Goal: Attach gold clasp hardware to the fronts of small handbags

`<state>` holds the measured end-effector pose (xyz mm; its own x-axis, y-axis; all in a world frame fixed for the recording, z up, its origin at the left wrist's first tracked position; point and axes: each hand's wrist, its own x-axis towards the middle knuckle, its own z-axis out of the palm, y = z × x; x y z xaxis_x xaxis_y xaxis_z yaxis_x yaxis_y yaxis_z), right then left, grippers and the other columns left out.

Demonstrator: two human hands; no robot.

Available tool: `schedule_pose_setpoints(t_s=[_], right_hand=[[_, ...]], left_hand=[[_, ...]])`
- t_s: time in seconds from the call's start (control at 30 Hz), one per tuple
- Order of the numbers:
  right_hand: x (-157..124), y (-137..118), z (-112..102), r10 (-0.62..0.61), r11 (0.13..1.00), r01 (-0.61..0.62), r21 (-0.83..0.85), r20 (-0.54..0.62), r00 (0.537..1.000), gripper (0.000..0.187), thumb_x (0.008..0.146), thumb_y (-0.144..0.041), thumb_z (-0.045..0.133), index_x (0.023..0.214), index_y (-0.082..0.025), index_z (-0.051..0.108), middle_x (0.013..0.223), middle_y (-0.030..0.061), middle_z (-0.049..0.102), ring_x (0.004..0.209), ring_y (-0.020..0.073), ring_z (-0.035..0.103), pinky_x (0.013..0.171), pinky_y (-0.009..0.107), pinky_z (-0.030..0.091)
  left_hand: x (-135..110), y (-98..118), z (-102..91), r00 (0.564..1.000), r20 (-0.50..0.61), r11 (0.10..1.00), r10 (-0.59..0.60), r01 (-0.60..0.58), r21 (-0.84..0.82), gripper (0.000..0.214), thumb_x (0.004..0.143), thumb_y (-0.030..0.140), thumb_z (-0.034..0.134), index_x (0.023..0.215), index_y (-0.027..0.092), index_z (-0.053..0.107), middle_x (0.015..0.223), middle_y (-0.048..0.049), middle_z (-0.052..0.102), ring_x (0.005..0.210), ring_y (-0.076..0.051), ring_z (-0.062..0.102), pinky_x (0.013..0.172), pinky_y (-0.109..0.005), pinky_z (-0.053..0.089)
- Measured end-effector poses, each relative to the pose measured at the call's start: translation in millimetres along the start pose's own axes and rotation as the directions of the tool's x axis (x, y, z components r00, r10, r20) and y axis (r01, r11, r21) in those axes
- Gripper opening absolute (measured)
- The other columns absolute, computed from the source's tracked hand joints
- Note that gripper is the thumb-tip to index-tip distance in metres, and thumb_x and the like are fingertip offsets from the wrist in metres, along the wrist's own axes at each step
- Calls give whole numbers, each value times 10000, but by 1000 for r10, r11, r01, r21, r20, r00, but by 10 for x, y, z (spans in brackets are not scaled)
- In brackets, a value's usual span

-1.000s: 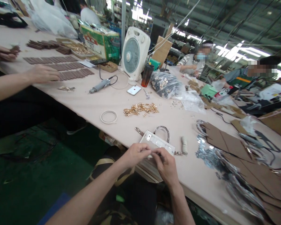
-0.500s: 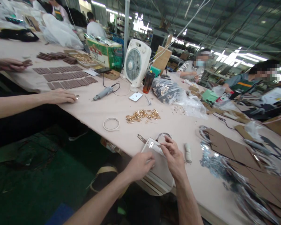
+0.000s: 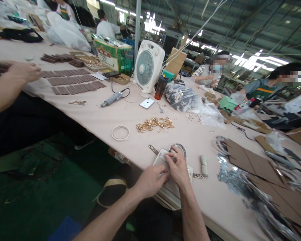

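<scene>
- Head view, with the white fan (image 3: 149, 66) as landmark: a pale bag (image 3: 172, 189) lies at the desk (image 3: 110, 115) edge, on the fan's near side, partly under the hands.
- The left hand (image 3: 152, 180) and right hand (image 3: 177, 164) are close together over it, fingers curled; I cannot tell whether either grips anything.
- The round handle (image 3: 185, 149) lies just beyond the right hand, on the bag's fan-facing side.
- Left of the fan, a shallow cardboard box (image 3: 127, 80) holds gold-coloured pieces; right of it, a clear plastic bag (image 3: 183, 97) holds dark pieces.
- The bag's fan-facing edge slants from far left to near right, a buckled strap (image 3: 153, 149) pointing out at each end; the hands hide too much to judge its long axis.
</scene>
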<state>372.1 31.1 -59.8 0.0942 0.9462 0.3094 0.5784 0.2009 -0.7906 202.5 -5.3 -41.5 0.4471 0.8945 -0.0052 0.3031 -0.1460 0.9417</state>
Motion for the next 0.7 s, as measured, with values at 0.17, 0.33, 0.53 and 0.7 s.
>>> schedule_pose_setpoints(t_s=[0.17, 0.33, 0.53, 0.7], right_hand=[[12, 28, 31, -22, 999, 22, -38, 0, 1000, 170, 943, -343, 634, 915, -239, 766, 1363, 117, 631, 1334, 288, 539, 1197, 553, 336], [20, 39, 63, -55, 992, 55, -118, -1, 998, 199, 953, -375, 618, 909, -236, 754, 1339, 122, 645, 1297, 295, 553, 1163, 552, 369], [12, 49, 67, -98, 971, 100, -217, 22, 995, 279, 936, -414, 657, 1135, -235, 736, 1371, 133, 638, 1304, 310, 549, 1152, 546, 387], [61, 17, 49, -61, 962, 71, -263, 44, 997, 420, 911, -429, 693, 1266, -206, 683, 1274, 132, 690, 1211, 311, 602, 1082, 488, 450]], left_hand=[[4, -14, 10, 1000, -10, 1000, 4, -4, 15, 137, 937, 246, 572, 845, 198, 661, 797, 2, 716, 744, -161, 637, 683, -231, 434], [-3, -11, 8, 1000, -23, 1000, 22, -22, 7, 153, 950, 243, 561, 862, 196, 677, 814, -4, 725, 744, -161, 642, 686, -231, 430], [-19, 24, -15, 999, -10, 999, 38, -37, 19, 169, 959, 219, 533, 917, 197, 695, 840, -7, 731, 741, -158, 632, 668, -231, 411], [-17, 45, -18, 999, -17, 999, 45, -45, -5, 172, 960, 227, 534, 899, 201, 693, 837, 0, 722, 758, -156, 632, 703, -235, 422]])
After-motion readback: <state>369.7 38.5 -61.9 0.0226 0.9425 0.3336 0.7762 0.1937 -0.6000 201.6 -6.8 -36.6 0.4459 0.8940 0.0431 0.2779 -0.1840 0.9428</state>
